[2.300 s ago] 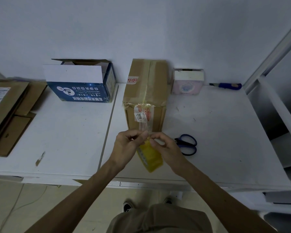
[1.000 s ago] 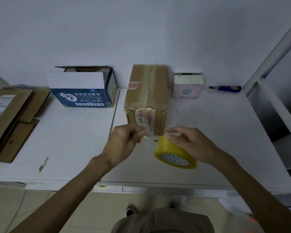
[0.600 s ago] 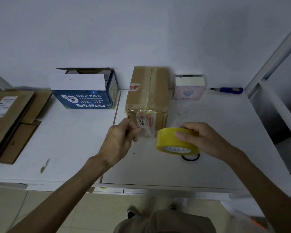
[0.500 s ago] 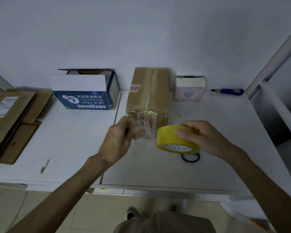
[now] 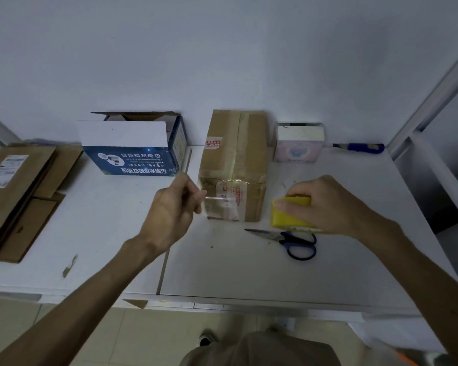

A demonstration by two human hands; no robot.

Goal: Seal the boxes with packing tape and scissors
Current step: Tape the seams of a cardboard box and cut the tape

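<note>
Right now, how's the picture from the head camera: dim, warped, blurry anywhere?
Head view: dim, bluish, even light, soft shadows, no strong glare. Head view: wide-angle warp leans the white post at right. Head view: the left hand looks slightly smeared at its fingertips; the clear tape strip it pinches shows only as a faint glint before the brown box; the yellow tape roll and scissors look sharp.

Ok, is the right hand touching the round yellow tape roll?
Touching. The head view shows the right hand gripping the round yellow tape roll, thumb pressed across its side.
</note>
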